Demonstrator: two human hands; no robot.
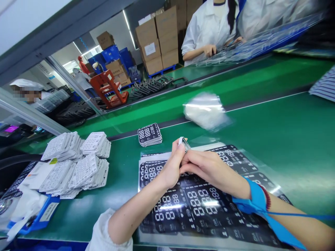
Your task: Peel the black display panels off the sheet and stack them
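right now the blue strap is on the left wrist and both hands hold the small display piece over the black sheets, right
No: the blue strap is on the right wrist, as the head view shows. The left hand and right hand hold the small display piece over the black sheets.

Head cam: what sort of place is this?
Most likely an electronics factory assembly line: a green conveyor bench, sheets of black segment-display panels being handled, and a blue wrist strap, probably anti-static, on the person's arm.
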